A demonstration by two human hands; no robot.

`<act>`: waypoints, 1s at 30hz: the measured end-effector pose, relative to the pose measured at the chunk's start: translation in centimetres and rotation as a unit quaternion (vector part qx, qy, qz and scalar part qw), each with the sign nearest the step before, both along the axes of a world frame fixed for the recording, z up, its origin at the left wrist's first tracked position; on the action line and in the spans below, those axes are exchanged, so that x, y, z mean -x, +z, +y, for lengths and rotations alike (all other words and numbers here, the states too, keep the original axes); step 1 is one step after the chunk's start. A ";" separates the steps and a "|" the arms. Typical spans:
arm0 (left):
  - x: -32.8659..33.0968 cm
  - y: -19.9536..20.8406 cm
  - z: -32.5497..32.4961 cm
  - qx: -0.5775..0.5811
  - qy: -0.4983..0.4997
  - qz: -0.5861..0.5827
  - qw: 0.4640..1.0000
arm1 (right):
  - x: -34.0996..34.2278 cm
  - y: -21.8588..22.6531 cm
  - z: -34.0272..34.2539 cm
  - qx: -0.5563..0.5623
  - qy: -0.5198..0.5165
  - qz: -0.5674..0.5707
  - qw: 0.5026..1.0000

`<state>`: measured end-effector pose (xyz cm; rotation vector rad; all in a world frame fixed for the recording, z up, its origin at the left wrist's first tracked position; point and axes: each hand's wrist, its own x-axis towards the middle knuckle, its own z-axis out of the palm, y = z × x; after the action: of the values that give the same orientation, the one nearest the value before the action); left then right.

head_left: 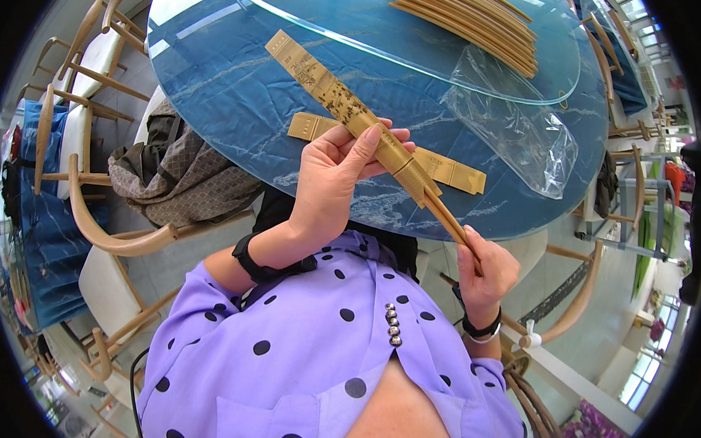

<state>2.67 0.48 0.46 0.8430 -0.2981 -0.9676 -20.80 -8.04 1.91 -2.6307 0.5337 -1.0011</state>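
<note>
My left hand (341,168) grips a long gold paper chopstick sleeve (317,83) with dark printed patterns, thumb on top and fingers beneath. The sleeve slants from upper left to lower right above the table's near edge. Brown chopsticks (447,217) stick out of its lower right end, their other part hidden inside the sleeve. My right hand (489,272) is closed around the chopsticks' exposed ends. Behind my left hand, more gold sleeves (452,173) lie flat on the table, partly covered by the hand and the held sleeve.
A blue marbled round table (230,114) carries a glass turntable (326,44). Loose chopsticks (469,22) are heaped on the glass at the far right. A crumpled clear plastic bag (523,144) lies nearer. A patterned bag (190,171) rests on a wooden chair (118,242) at left.
</note>
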 end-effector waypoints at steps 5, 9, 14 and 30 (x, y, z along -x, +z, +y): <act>-0.6 0.1 -0.2 0.012 0.009 0.018 1.000 | 0.1 0.1 -0.1 -0.001 -0.003 0.010 1.000; -1.2 0.2 -0.2 0.010 0.025 0.004 1.000 | 0.1 0.0 -0.1 -0.003 -0.001 -0.002 1.000; -0.1 0.2 0.1 0.004 0.010 0.004 1.000 | -0.2 0.0 0.1 0.001 -0.001 0.007 1.000; -0.3 0.1 0.1 0.004 0.032 0.021 0.999 | -0.9 0.0 0.0 -0.014 -0.005 -0.005 1.000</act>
<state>2.97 0.56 0.58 0.8189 -0.2369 -0.9221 -19.88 -8.09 1.92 -2.5984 0.5553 -1.0024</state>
